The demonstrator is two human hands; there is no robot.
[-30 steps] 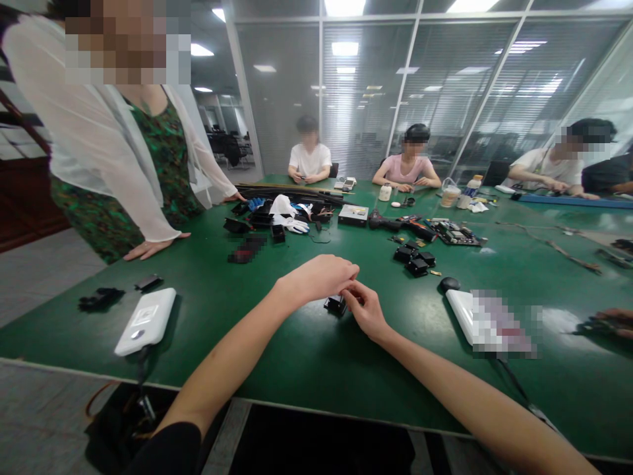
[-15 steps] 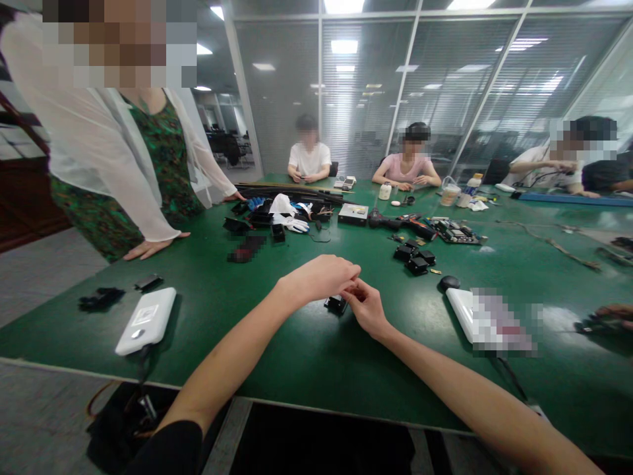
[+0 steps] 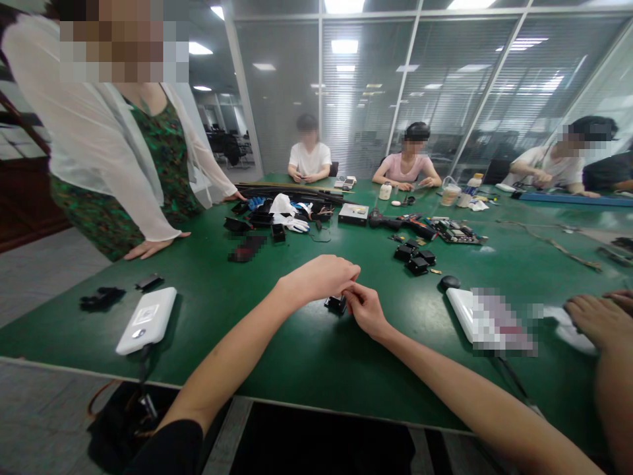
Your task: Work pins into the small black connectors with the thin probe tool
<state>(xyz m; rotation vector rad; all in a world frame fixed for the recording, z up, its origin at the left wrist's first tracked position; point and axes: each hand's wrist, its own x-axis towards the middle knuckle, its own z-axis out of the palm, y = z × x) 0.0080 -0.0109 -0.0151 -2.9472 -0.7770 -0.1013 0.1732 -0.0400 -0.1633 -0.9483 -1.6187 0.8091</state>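
Above the middle of the green table (image 3: 297, 356), my left hand (image 3: 321, 277) arches over with its fingers closed and pointing right. My right hand (image 3: 366, 307) meets it from the right, thumb and fingers pinched together against the left fingertips. Just under the two hands sits a small black box-shaped part (image 3: 336, 304) with a light top, partly covered by them. Whatever the fingertips pinch is too small and hidden to name. Several similar black boxes (image 3: 415, 256) lie in a group beyond my right hand.
White power banks with cables lie left (image 3: 148, 320) and right (image 3: 459, 313), near a black mouse (image 3: 450, 283). Farther back are white gloves (image 3: 289, 223), a metal drive box (image 3: 353, 214) and a circuit board (image 3: 455, 231). A co-worker's hand (image 3: 596, 320) reaches in at right; a person (image 3: 158, 145) leans at left.
My hands stay nearly in place, with the right fingers shifting slightly. At the right edge, a co-worker's hands and forearm have come in over the table with something white.
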